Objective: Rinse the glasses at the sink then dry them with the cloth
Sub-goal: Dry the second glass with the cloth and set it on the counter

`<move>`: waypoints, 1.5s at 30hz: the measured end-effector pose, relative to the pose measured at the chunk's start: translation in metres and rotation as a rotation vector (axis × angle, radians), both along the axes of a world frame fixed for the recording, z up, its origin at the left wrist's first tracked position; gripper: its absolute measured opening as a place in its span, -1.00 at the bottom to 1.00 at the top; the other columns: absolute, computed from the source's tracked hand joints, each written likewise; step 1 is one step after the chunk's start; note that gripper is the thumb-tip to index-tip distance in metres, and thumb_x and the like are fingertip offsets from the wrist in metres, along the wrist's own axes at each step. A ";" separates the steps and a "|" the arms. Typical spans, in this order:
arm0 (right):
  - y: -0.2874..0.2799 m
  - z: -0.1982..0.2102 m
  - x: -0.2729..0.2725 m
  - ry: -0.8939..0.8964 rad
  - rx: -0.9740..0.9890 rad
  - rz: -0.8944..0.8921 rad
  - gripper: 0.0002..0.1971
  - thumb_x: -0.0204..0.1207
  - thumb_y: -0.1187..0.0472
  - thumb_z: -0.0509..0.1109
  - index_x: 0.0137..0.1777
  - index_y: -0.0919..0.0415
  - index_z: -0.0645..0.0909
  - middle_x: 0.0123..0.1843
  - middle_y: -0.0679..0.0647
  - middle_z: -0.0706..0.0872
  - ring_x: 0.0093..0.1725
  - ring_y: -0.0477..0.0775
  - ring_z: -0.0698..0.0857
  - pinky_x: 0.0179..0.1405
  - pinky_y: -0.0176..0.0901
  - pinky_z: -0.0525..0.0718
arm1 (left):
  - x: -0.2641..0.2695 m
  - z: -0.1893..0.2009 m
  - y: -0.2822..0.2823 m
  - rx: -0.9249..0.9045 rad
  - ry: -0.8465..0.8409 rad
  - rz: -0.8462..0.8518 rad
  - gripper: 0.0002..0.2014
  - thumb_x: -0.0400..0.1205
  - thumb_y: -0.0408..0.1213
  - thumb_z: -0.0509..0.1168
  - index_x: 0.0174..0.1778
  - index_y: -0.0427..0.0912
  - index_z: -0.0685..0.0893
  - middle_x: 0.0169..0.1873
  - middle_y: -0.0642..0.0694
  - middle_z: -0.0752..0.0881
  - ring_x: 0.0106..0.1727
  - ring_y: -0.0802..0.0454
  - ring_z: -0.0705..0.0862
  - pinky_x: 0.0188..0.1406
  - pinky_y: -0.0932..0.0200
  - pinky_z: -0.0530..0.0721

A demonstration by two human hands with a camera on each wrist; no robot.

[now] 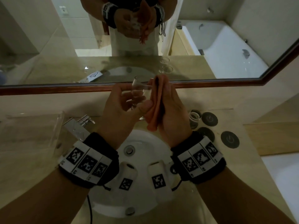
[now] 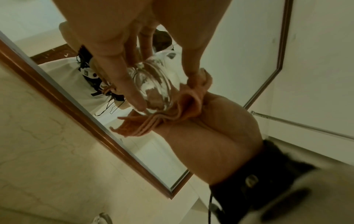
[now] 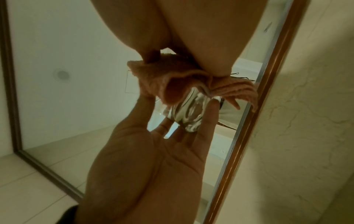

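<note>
My left hand (image 1: 119,101) grips a clear glass (image 1: 138,90) above the white sink (image 1: 145,139), fingers and thumb curled round its bowl. My right hand (image 1: 173,110) holds a folded orange cloth (image 1: 157,102) and presses it against the glass's right side. The left wrist view has the glass (image 2: 153,84) under my fingers with the cloth (image 2: 184,107) bunched at its rim. Seen from the right wrist, the cloth (image 3: 172,80) is pinched by my thumb and fingers and covers the top of the glass (image 3: 189,116).
A chrome faucet (image 1: 79,125) stands left of the sink, with a clear plastic tray (image 1: 32,126) beyond it. Another clear glass (image 1: 195,118) and three dark round coasters (image 1: 229,139) sit on the counter to the right. A wood-framed mirror (image 1: 48,90) runs along the back.
</note>
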State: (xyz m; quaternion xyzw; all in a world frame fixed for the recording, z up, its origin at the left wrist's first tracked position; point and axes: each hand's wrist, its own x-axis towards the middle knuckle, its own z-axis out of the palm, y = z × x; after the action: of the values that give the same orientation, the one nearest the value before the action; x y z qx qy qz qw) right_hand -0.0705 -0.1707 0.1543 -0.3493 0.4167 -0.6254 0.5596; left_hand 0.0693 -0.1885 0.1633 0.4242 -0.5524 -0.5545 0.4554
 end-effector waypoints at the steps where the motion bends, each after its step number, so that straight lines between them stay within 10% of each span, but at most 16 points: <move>1: 0.001 0.002 -0.001 -0.004 0.011 0.011 -0.47 0.80 -0.09 -0.02 0.41 0.35 0.50 -0.29 0.05 0.76 -0.36 0.04 0.71 -0.34 -0.12 0.69 | 0.002 0.001 -0.002 -0.002 -0.002 -0.019 -0.46 0.34 -0.10 0.54 0.23 -0.10 0.60 0.12 -0.08 0.78 0.13 -0.04 0.81 0.04 -0.17 0.83; 4: 0.001 0.003 -0.005 -0.095 0.069 0.016 -0.49 0.80 -0.07 0.04 0.24 0.32 0.67 -0.03 0.43 0.78 -0.16 0.51 0.73 -0.03 0.33 0.75 | 0.007 0.001 -0.007 0.081 0.051 -0.113 -0.60 0.39 -0.16 0.54 0.14 -0.12 0.70 -0.01 -0.08 0.85 0.00 -0.08 0.85 -0.01 -0.23 0.82; 14: 0.003 -0.003 0.002 0.002 0.026 -0.027 -0.47 0.71 -0.17 0.16 0.46 0.21 0.53 0.31 0.42 0.69 0.29 0.55 0.68 0.28 0.52 0.65 | 0.003 0.000 -0.004 0.269 0.129 -0.285 -0.45 0.55 0.27 0.23 0.44 0.20 0.63 0.14 -0.17 0.78 0.16 -0.21 0.79 0.20 -0.31 0.74; 19: 0.006 -0.005 -0.003 0.218 -0.049 -0.125 -0.59 0.81 0.06 0.06 0.37 0.32 0.59 -0.04 0.27 0.75 -0.17 0.08 0.77 -0.19 -0.09 0.74 | 0.005 -0.004 -0.002 0.337 0.140 -0.201 -0.55 0.67 0.16 0.23 0.43 0.08 0.61 0.25 -0.22 0.77 0.28 -0.35 0.74 0.32 -0.54 0.60; 26: 0.001 0.004 -0.018 0.540 -0.114 -0.202 -0.70 0.73 -0.01 0.17 -0.08 0.01 0.70 -0.08 0.11 0.71 -0.10 0.12 0.75 0.01 0.08 0.77 | 0.011 0.004 -0.004 0.249 0.067 -0.159 -0.49 0.46 -0.07 0.53 0.37 0.08 0.67 0.19 -0.23 0.76 0.16 -0.27 0.81 0.03 -0.26 0.82; 29: 0.000 0.012 -0.023 0.618 -0.036 -0.025 -0.70 0.70 -0.06 0.21 0.06 0.03 0.74 0.09 0.13 0.79 0.07 0.15 0.79 0.11 0.21 0.77 | 0.012 0.001 -0.003 0.198 0.015 -0.157 -0.41 0.38 -0.16 0.52 0.38 0.08 0.67 0.26 -0.34 0.67 0.17 -0.37 0.77 -0.10 -0.17 0.85; 33: 0.005 0.025 -0.027 0.556 0.056 0.147 -0.68 0.72 0.06 0.25 0.28 0.28 0.60 -0.25 -0.05 0.82 -0.30 -0.11 0.81 -0.33 -0.25 0.73 | 0.015 -0.007 -0.002 0.015 -0.087 -0.146 -0.37 0.33 -0.37 0.62 0.34 -0.01 0.68 0.11 -0.19 0.78 0.07 -0.10 0.83 -0.04 -0.06 0.87; 37: 0.012 0.030 -0.023 0.517 0.178 0.323 -0.36 0.45 0.07 0.49 0.46 0.31 0.40 -0.33 0.24 0.79 -0.33 0.41 0.80 -0.35 -0.06 0.84 | 0.020 -0.012 -0.006 -0.129 -0.282 -0.153 -0.19 0.16 -0.14 0.71 0.37 0.14 0.62 0.11 -0.02 0.72 0.04 0.10 0.81 0.04 0.24 0.79; 40: 0.011 0.023 -0.024 0.471 0.215 0.243 -0.35 0.40 0.34 0.58 0.47 0.27 0.39 -0.23 0.11 0.80 -0.31 0.36 0.80 -0.37 -0.08 0.85 | 0.022 -0.016 -0.007 -0.229 -0.381 -0.150 -0.10 0.13 0.02 0.71 0.43 0.13 0.56 0.19 0.11 0.66 0.12 0.18 0.74 0.04 0.24 0.78; 45: 0.010 0.016 -0.022 0.445 0.154 0.207 -0.28 0.45 0.45 0.54 0.56 0.19 0.30 -0.24 0.35 0.83 -0.44 0.51 0.76 -0.38 0.36 0.79 | 0.021 -0.018 -0.011 0.067 -0.110 -0.101 -0.42 0.45 -0.14 0.59 0.40 -0.06 0.61 0.21 -0.10 0.77 0.18 0.00 0.79 0.12 -0.02 0.82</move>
State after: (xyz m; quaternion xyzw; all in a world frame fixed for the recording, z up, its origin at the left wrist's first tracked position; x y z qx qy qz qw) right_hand -0.0924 -0.1605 0.1703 -0.4756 0.5381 -0.4391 0.5399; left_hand 0.0899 -0.1998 0.1454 0.4406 -0.5786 -0.5708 0.3812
